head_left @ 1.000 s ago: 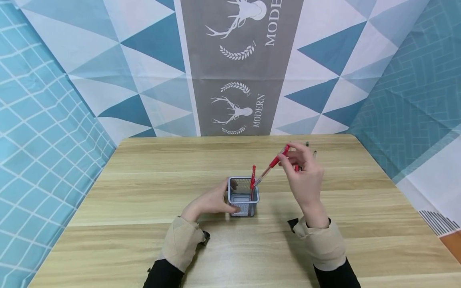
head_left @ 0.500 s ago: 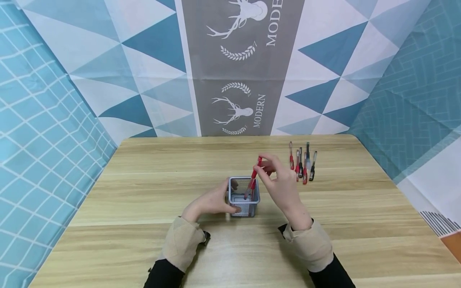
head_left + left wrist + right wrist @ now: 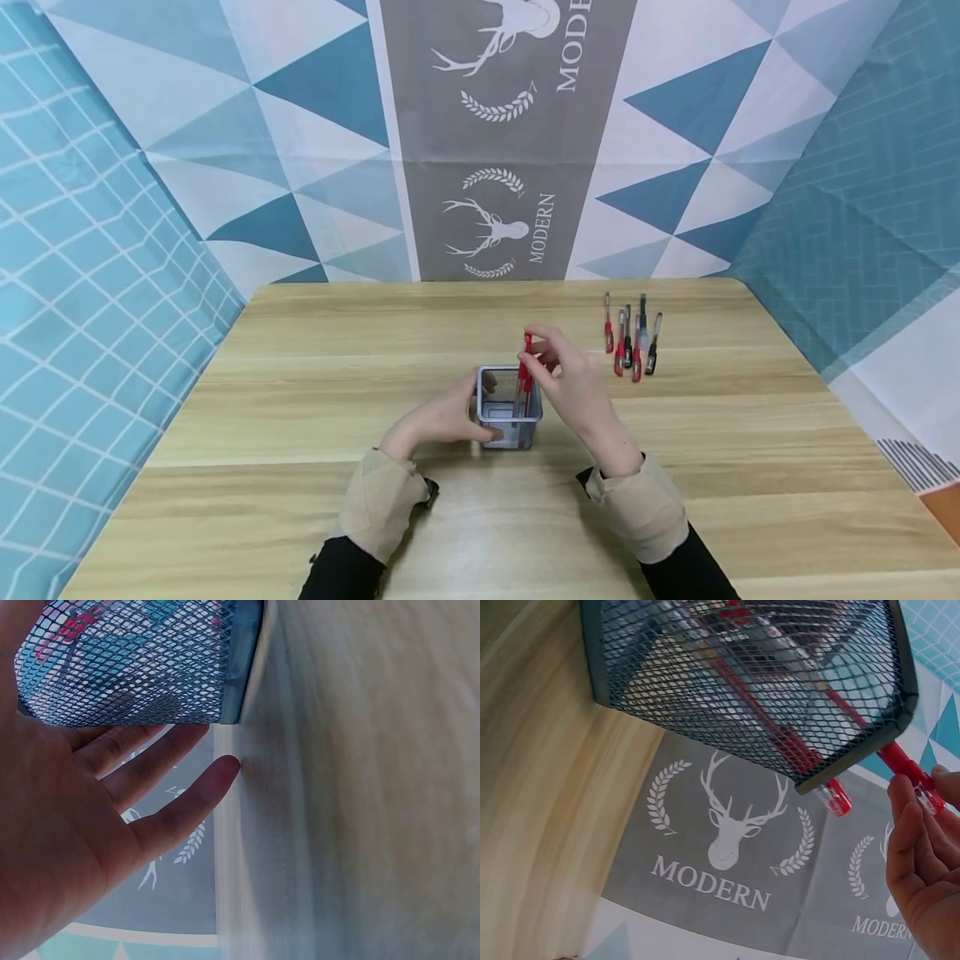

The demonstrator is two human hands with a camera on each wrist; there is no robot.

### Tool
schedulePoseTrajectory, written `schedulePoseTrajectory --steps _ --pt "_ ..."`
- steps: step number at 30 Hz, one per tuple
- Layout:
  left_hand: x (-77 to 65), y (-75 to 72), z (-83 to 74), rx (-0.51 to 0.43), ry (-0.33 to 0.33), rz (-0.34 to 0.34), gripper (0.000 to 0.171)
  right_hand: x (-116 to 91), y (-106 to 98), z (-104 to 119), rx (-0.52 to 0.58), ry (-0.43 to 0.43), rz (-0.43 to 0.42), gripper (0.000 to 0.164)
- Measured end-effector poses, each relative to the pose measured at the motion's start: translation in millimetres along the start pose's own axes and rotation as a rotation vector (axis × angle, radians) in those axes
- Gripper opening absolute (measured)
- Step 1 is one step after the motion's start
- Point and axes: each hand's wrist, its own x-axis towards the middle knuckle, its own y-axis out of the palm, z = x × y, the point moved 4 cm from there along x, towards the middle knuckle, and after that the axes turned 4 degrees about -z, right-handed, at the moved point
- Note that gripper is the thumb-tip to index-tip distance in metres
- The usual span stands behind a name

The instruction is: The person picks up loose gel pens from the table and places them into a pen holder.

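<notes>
A square metal mesh pen holder stands at the middle of the table. My left hand grips its left side, thumb at the front and fingers round the back. With thumb and fingertips, my right hand pinches the top of a red-capped gel pen, which stands nearly upright inside the holder with its lower end down in it. Another red gel pen leans in the holder close by, its end poking past the rim in the right wrist view.
Several gel pens lie side by side at the back right of the wooden table, among them a red one and a black one. A patterned cloth hangs behind the table's far edge.
My right hand has carried the red pen leftward from beside the pens at the back right and lowered it into the holder, turning it upright. My left hand keeps its place.
</notes>
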Motion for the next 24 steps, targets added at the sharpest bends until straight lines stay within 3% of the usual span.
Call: schedulePoseTrajectory --steps 6,24 --pt "-0.3 -1.2 -2.2 0.024 0.008 -0.002 0.073 -1.5 6.3 -4.8 -0.015 0.036 0.053 0.03" --pt "-0.6 -0.6 -1.5 0.027 0.028 -0.009 0.077 -3.5 12.6 -11.9 -0.03 0.127 0.099 0.03"
